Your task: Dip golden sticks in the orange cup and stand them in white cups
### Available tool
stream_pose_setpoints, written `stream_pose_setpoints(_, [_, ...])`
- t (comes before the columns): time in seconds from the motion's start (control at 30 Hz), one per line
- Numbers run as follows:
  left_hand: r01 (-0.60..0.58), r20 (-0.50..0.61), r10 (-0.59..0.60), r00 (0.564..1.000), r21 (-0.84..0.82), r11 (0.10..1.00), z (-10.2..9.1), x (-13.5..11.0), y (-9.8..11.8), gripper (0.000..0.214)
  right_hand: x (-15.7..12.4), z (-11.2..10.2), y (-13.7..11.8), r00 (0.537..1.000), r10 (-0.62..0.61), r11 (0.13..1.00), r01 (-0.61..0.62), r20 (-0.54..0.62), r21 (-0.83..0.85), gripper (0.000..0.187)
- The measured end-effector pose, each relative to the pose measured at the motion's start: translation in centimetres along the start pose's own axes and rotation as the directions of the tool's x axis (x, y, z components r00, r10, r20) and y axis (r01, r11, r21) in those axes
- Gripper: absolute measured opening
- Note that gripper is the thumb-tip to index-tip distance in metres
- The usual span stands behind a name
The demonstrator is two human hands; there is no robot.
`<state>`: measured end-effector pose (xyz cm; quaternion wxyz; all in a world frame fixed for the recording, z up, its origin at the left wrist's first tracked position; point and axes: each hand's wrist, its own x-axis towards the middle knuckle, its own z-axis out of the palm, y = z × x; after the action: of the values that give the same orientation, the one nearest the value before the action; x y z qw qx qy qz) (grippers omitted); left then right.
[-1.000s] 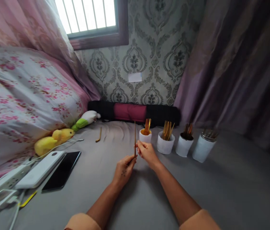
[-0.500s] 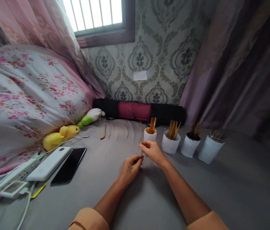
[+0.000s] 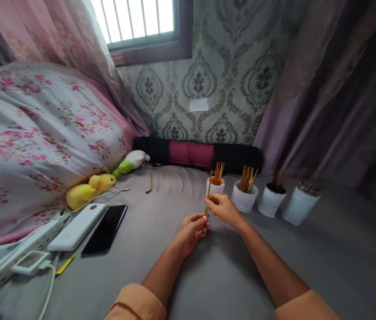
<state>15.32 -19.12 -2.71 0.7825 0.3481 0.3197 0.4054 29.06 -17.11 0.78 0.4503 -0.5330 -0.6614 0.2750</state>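
A thin golden strip stands nearly upright between my two hands. My left hand pinches its lower end between thumb and fingers. Just above, my right hand has thumb and fingertips closed on the middle of the strip. Behind my right hand is a white-wrapped cup with golden strips poking out. To its right stand a wider white cup of golden strips, a third white cup with darker strips, and a taller white container whose blurred contents I cannot make out.
A bent golden piece lies on the grey sheet. At the left are a black phone, a white power bank, a power strip with cables, and a yellow plush toy. A black and maroon roll lies along the wall.
The whole view has shifted slightly, with things appearing further right. The strip's broader side now shows, and my left hand has turned a little. Both hands still hold the strip.
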Motion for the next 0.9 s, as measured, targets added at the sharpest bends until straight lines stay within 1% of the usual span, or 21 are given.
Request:
stream_pose_setpoints(0.13, [0.082,0.055,-0.075,0.996,-0.147,0.986,-0.5,0.4,0.3,0.020,0.0,0.0,-0.1,1.000,-0.023,1.000,0.023,-0.004,0.001,0.025])
stream_pose_setpoints(0.3, [0.106,0.123,-0.079,0.989,-0.231,0.967,-1.1,0.8,0.3,0.022,-0.1,-0.3,-0.9,0.999,0.033,0.996,-0.035,0.028,0.082,0.027])
stream_pose_setpoints(0.4, [0.122,0.180,-0.077,0.981,-0.257,0.959,-1.3,1.0,0.3,0.023,-0.2,-0.4,-1.1,0.999,0.041,0.993,-0.043,0.023,0.107,0.027])
stream_pose_setpoints(0.5, [0.125,0.221,-0.065,0.973,-0.270,0.955,-1.3,1.1,0.3,0.024,-0.2,-0.4,-1.0,0.998,0.054,0.995,-0.053,-0.011,0.089,0.027])
stream_pose_setpoints(0.67, [0.136,0.212,-0.084,0.974,-0.246,0.960,-1.1,0.8,0.4,0.024,-0.3,-0.7,-1.1,0.995,0.091,0.995,-0.090,-0.032,0.032,0.027])
stream_pose_setpoints(0.8, [0.173,0.243,-0.118,0.963,-0.219,0.960,-0.9,0.6,0.4,0.022,-0.6,-1.5,-1.8,0.990,0.135,0.991,-0.135,-0.041,0.015,0.027])
stream_pose_setpoints(0.9, [0.193,0.237,-0.146,0.960,-0.190,0.963,-0.8,0.4,0.3,0.021,-0.7,-2.2,-2.4,0.985,0.160,0.987,-0.159,-0.063,0.016,0.028])
